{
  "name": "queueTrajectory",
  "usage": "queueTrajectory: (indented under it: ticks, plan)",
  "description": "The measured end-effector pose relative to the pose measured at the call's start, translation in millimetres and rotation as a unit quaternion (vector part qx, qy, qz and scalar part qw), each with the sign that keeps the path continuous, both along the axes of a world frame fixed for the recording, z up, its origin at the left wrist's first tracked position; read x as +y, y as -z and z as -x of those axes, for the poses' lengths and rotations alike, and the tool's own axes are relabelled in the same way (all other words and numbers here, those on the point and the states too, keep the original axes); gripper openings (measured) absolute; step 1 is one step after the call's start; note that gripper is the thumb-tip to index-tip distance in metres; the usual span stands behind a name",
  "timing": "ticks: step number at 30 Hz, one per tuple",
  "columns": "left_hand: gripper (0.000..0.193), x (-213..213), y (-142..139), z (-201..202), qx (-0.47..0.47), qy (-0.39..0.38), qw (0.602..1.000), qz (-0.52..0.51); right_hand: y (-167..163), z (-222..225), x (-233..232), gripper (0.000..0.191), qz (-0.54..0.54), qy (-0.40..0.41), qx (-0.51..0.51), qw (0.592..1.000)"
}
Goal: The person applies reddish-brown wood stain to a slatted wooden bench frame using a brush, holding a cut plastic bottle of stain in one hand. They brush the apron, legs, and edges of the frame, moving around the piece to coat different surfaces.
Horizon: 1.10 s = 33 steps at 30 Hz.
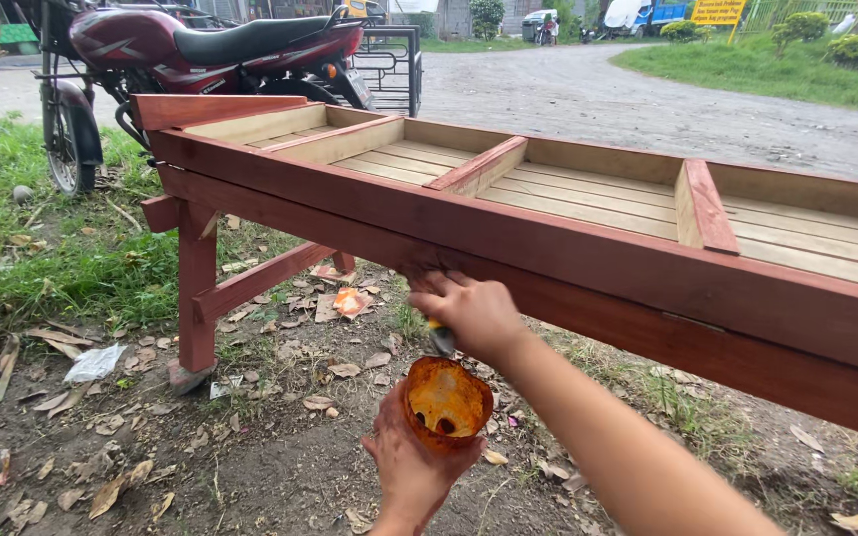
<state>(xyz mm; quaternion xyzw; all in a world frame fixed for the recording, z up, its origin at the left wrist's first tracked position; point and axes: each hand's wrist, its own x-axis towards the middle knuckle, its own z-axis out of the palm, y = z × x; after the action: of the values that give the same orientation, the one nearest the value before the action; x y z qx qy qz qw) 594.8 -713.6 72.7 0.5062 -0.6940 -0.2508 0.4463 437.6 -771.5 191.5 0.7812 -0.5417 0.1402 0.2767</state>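
My left hand [409,467] holds a small round cup [446,402] from below; its inside is smeared orange-brown with stain. My right hand [469,310] is closed around a brush handle [441,337], of which only a short bit shows under the fist. The brush end is against the lower front rail of a long wooden stand [588,253] painted red-brown. The bristles are hidden by my fingers and the rail's underside. The stand's top has several unpainted slatted compartments split by dividers.
A dark red motorcycle [201,50] is parked behind the stand's left end. Grass, bare soil, dry leaves and scraps of paper lie under and around the stand's leg [196,298]. A gravel road [588,89] runs behind.
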Motion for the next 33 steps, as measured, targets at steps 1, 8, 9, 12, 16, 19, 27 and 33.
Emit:
queueTrajectory:
  ticks: [1, 8, 9, 12, 16, 19, 27, 33]
  plan:
    - [0.125, 2.4, 0.2, 0.9, -0.013, 0.002, 1.0, -0.015, 2.3, 16.3, 15.2, 0.043, 0.015, -0.019, 0.005, 1.0]
    - [0.119, 31.4, -10.2, 26.8, 0.015, 0.086, 0.995, 0.042, 25.5, 182.4, 228.5, 0.078, -0.001, 0.103, 0.044, 0.994]
    - [0.117, 37.2, -13.1, 34.3, 0.011, 0.099, 0.993, 0.056, 31.1, 202.4, 257.2, 0.074, 0.014, 0.115, 0.059, 0.992]
    - [0.111, 61.0, -21.3, 54.8, 0.025, 0.146, 0.987, 0.06, 51.3, 236.4, 327.3, 0.063, 0.057, 0.153, 0.024, 0.986]
    - [0.11, 99.2, -36.8, 84.4, 0.138, 0.226, 0.964, -0.014, 45.7, 230.5, 367.4, 0.055, -0.007, 0.216, -0.216, 0.952]
    - [0.109, 118.9, -57.2, 109.8, 0.135, 0.254, 0.957, -0.032, 18.6, 193.4, 369.7, 0.048, 0.089, 0.117, -0.342, 0.928]
    - [0.1, 168.7, -93.3, 165.8, 0.304, 0.338, 0.883, -0.118, -47.9, 133.0, 328.0, 0.035, 0.096, -0.034, -0.635, 0.766]
    - [0.102, 174.2, -113.9, 183.9, 0.215, 0.265, 0.936, -0.089, -50.3, 174.5, 308.0, 0.039, 0.134, -0.067, -0.756, 0.637]
